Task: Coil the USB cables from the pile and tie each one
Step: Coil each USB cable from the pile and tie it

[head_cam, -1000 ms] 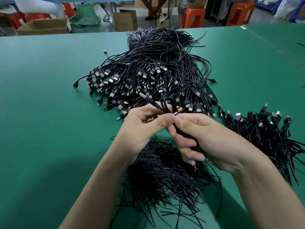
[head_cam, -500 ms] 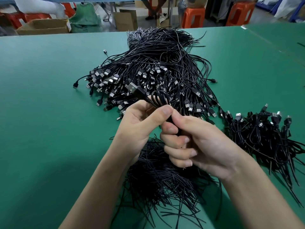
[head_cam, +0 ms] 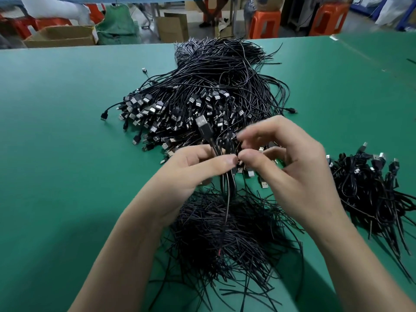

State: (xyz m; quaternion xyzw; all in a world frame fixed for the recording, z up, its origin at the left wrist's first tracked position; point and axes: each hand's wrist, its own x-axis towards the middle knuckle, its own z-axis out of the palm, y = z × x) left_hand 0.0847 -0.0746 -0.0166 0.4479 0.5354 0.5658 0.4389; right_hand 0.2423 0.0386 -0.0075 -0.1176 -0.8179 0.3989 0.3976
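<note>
While the left hand (head_cam: 198,170) pinches one coiled cable (head_cam: 225,144), the blurred right hand (head_cam: 292,163) has a grip I cannot tell; three black heaps (head_cam: 213,86) cover the green tabletop (head_cam: 56,154), with two orange stools (head_cam: 265,23) beyond its far edge.

One head-worn camera looks forward and down across the table (head_cam: 56,154), close above the left hand (head_cam: 189,174) and right hand (head_cam: 297,167).

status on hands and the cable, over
Left hand grips coiled cable, plug up. Right hand pinches the coil too, blurred. Loose pile behind, nothing blocking.
</note>
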